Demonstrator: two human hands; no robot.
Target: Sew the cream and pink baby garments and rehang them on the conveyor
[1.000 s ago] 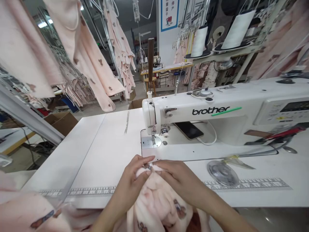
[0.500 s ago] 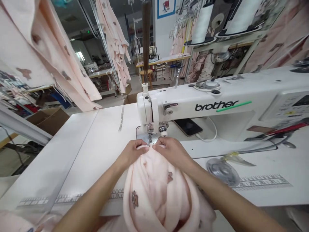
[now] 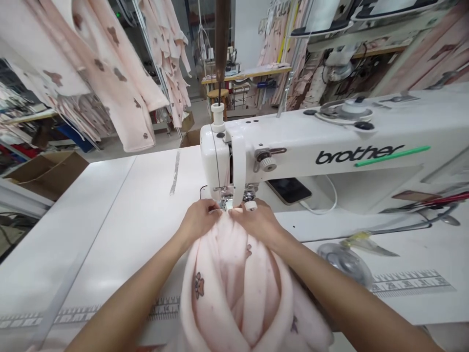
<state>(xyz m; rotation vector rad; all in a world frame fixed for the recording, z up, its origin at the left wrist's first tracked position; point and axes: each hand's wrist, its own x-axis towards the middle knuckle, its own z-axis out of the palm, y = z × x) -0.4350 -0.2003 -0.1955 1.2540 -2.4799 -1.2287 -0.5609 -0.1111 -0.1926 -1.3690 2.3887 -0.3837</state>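
A pale pink fleece fabric piece [image 3: 234, 283] with small bear prints hangs in loose folds over the table's front edge. Its upper edge lies at the presser foot of the white sewing machine [image 3: 289, 146]. My left hand [image 3: 200, 220] pinches that edge just left of the foot, thumb and fingers pressed together. On the other side, my right hand [image 3: 258, 220] grips the same edge close to the needle, its fingers partly hidden behind the machine's head and a white knob. The needle point itself is too small to make out.
A phone [image 3: 289, 189] with a white cable lies under the machine arm. Yellow-handled thread snips [image 3: 370, 243] and a clear round dish [image 3: 344, 264] rest on the right. Measuring tape [image 3: 414, 282] runs along the table's front. Pink garments [image 3: 120, 78] hang at the left, beyond a cardboard box [image 3: 51, 171].
Both hands and the fabric edge have moved slightly forward, closer to the presser foot. My view has tilted down and come nearer the machine.
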